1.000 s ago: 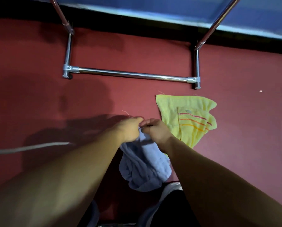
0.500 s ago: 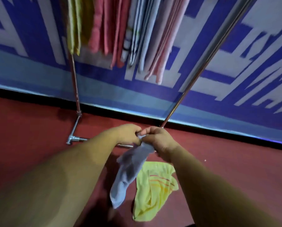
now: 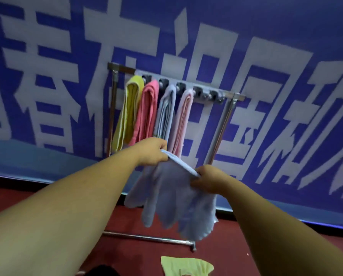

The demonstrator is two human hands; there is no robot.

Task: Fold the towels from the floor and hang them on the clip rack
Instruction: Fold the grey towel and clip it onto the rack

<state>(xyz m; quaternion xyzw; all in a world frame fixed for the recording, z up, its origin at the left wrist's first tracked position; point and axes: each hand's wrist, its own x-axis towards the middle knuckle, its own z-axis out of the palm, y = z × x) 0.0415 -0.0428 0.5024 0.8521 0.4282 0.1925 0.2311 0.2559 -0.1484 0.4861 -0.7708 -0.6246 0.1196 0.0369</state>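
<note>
Staged indoor set, printed banner (image 3: 266,56), red floor (image 3: 11,196)

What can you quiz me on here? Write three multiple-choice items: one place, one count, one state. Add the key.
1. The loose yellow towel lies: A on the floor, B over an arm, C on a chair.
2. Towels hanging on the clip rack: A two, B four, C six.
3. The held blue towel is: A gripped by left hand and right hand, B gripped by one only, C clipped up.
Key: 1A, it rests on red floor; 2B, yellow, pink, blue and pale pink hang; 3A, both pinch its top edge.
</note>
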